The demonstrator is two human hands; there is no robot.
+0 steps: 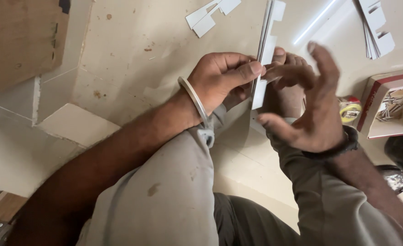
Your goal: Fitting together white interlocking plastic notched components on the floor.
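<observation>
Floor [133,77] of pale tile fills the view, with the person's knees raised over it. Cardboard [19,41] lies at the upper left, an open box [383,107] of small metal parts at the right, and loose white cutouts [210,13] lie beyond. Left hand [222,79] clamps a stack of white strips [265,50] on edge, thumb pressed along it. Right hand [313,109] hovers just beside, fingers spread, gripping nothing. Squaring the stack looks to be in hand; pressing its edges flush would need that open palm.
</observation>
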